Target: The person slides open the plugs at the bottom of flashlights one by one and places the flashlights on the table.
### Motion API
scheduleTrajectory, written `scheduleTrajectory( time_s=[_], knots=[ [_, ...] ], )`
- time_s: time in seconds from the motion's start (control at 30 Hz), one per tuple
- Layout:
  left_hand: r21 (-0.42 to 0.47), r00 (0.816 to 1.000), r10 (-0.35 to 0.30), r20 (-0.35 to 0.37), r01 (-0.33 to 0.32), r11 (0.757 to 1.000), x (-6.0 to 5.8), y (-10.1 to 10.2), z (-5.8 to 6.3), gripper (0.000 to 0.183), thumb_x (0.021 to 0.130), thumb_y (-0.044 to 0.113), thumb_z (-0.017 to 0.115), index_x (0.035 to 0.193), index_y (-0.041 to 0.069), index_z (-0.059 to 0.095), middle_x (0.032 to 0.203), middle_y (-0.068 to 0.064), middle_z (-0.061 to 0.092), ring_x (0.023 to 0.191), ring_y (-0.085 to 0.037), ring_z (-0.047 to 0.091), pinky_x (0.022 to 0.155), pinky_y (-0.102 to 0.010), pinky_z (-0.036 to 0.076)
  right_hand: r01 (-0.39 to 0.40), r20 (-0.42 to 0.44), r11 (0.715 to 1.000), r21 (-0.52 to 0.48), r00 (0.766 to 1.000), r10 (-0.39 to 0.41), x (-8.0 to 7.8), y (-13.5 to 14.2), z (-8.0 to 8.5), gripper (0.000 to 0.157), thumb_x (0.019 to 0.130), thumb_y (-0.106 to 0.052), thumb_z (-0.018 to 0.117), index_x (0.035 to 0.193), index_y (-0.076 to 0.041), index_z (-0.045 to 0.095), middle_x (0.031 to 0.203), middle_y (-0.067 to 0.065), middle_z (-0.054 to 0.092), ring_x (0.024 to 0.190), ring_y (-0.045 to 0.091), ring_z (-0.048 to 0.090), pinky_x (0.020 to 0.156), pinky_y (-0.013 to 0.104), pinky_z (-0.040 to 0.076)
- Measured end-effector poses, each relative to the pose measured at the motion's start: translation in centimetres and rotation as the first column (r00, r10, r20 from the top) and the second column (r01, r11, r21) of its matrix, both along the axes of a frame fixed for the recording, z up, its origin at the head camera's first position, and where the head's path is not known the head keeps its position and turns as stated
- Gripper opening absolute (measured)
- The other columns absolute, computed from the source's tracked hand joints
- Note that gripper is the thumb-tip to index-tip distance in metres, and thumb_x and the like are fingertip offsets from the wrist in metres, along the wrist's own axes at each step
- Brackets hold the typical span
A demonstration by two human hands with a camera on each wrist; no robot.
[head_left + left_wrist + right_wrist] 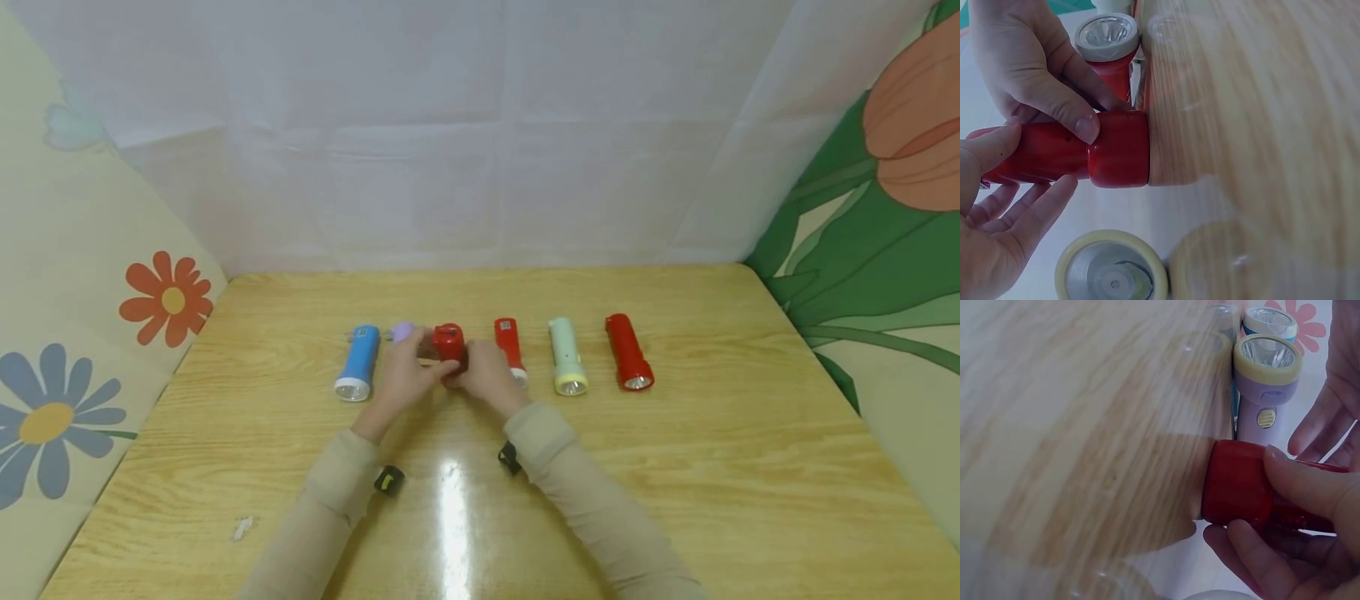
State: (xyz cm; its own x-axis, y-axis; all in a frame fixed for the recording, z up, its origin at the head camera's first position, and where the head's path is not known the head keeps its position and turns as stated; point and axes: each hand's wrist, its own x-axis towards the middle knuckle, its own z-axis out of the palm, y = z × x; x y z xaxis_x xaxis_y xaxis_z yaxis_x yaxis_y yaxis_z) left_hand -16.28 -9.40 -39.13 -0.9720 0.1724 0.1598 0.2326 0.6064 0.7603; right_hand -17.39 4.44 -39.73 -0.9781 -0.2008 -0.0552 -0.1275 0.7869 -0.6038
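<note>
Red torch is held roughly upright in the row on the worktop, wide head down, tail up, between the purple torch and the white-rimmed red torch. Head appears seated on the wood in the wrist views; a hairline gap can't be ruled out.

Hands: torch is gripped low by the right hand, thumb on one side at the head and collar, fingers curled on the other. The left hand is set loosely around the barrel, fingers fairly straight, thumb laid against it; how much load is taken there can't be told.

Step in hand reads as steadying the torch on its head. Best done with straight-down pressure from the right, rim kept flat on the wood, left used only as a light guide. If it is released, that should be done slowly, one hand at a time, balance checked in between; sideways drag would likely tip it. Purple torch lies close by the left fingers, so knocks should be watched for there. Blue torch, mint torch and far-right red torch are laid farther out; low concern.
</note>
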Motion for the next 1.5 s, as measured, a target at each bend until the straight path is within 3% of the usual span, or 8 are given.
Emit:
scheduleTrajectory(
  time_s=[0.47, 0.7, 1.07, 1.27, 1.4, 1.5],
  knots=[
    [-0.006, 0.999, -0.036, -0.021, 0.036, 0.999, -0.4, -0.4, -0.1, 0.045, 0.075, 0.019, 0.075, 0.111, 0.002, 0.055, 0.102, -0.015, 0.064, 0.088, -0.026, 0.063, 0.072, -0.035, 0.053, -0.049, -0.028, 0.999, -0.020, 0.998, 0.049, -0.2, 0.3, 0.2, 0.034, 0.065, -0.017, 0.082, 0.091, -0.001, 0.066, 0.085, 0.009, 0.066, 0.079, 0.023, 0.060, 0.077, 0.035, 0.049],
    [-0.004, 0.999, -0.037, -0.020, 0.037, 0.999, -0.4, -0.3, -0.2, 0.044, 0.075, 0.019, 0.076, 0.110, 0.002, 0.055, 0.102, -0.014, 0.064, 0.090, -0.025, 0.062, 0.074, -0.034, 0.052, -0.085, 0.019, 0.995, -0.052, 0.996, 0.086, -0.2, 0.7, 0.3, 0.035, 0.069, -0.017, 0.080, 0.096, -0.001, 0.064, 0.088, 0.010, 0.066, 0.081, 0.022, 0.060, 0.079, 0.035, 0.049],
    [0.008, 0.999, -0.050, -0.008, 0.050, 0.999, -0.4, -0.2, 0.0, 0.043, 0.076, 0.016, 0.074, 0.111, 0.001, 0.055, 0.102, -0.014, 0.064, 0.091, -0.024, 0.062, 0.075, -0.033, 0.052, -0.152, -0.014, 0.987, -0.042, 0.988, 0.152, -0.4, 1.3, 0.3, 0.022, 0.074, -0.016, 0.076, 0.090, -0.004, 0.068, 0.087, 0.009, 0.068, 0.083, 0.021, 0.063, 0.077, 0.031, 0.049],
    [0.046, 0.994, -0.100, 0.036, 0.099, 0.994, -0.1, -1.0, 1.0, 0.046, 0.078, 0.010, 0.070, 0.119, 0.000, 0.050, 0.107, -0.016, 0.061, 0.096, -0.028, 0.059, 0.077, -0.035, 0.052, -0.157, 0.010, 0.986, -0.060, 0.987, 0.158, -0.3, 1.2, 0.3, 0.022, 0.074, -0.014, 0.075, 0.092, -0.003, 0.068, 0.089, 0.010, 0.068, 0.085, 0.021, 0.063, 0.079, 0.031, 0.049],
    [0.065, 0.997, -0.071, 0.005, 0.070, 0.995, -0.1, -1.4, 1.9, 0.045, 0.077, 0.005, 0.066, 0.118, -0.002, 0.051, 0.105, -0.018, 0.061, 0.093, -0.029, 0.060, 0.076, -0.037, 0.052, -0.154, 0.010, 0.987, -0.047, 0.988, 0.155, -0.3, 1.2, 0.3, 0.023, 0.074, -0.013, 0.074, 0.094, -0.002, 0.068, 0.091, 0.010, 0.068, 0.088, 0.022, 0.063, 0.081, 0.032, 0.049],
    [0.069, 0.999, -0.043, -0.007, 0.043, 0.997, -0.2, -1.4, 2.4, 0.038, 0.081, 0.010, 0.063, 0.116, -0.003, 0.053, 0.103, -0.017, 0.062, 0.090, -0.027, 0.060, 0.075, -0.036, 0.052, -0.152, 0.006, 0.988, -0.033, 0.988, 0.152, -0.2, 1.2, 0.4, 0.023, 0.075, -0.013, 0.074, 0.093, -0.001, 0.067, 0.091, 0.010, 0.068, 0.087, 0.022, 0.063, 0.081, 0.032, 0.049]
  ],
)
